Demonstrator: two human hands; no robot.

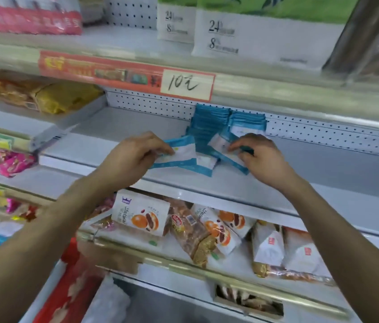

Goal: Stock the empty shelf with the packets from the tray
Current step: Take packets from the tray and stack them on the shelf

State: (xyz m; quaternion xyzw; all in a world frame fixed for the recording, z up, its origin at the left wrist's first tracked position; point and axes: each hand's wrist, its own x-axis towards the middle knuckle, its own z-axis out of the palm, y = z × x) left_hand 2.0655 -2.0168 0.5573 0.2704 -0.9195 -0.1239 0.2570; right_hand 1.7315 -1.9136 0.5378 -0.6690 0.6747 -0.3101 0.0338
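Blue-and-white packets lie on the white middle shelf (104, 127). Two upright rows of them (209, 122) stand against the perforated back panel. Several loose packets (203, 163) lie flat in front of the rows. My left hand (135, 155) pinches one packet (181, 149) by its left end, just above the shelf. My right hand (259, 157) grips another packet (221, 143) at its right side, fingers curled on it. The tray is out of view.
A red price strip (125, 74) marked 10 hangs above. Yellow bags (65, 96) sit on the left neighbouring shelf, pink packs (4, 160) below them. Bread and cake packs (142, 215) fill the lower shelf. Bare shelf surface extends left and right of the blue packets.
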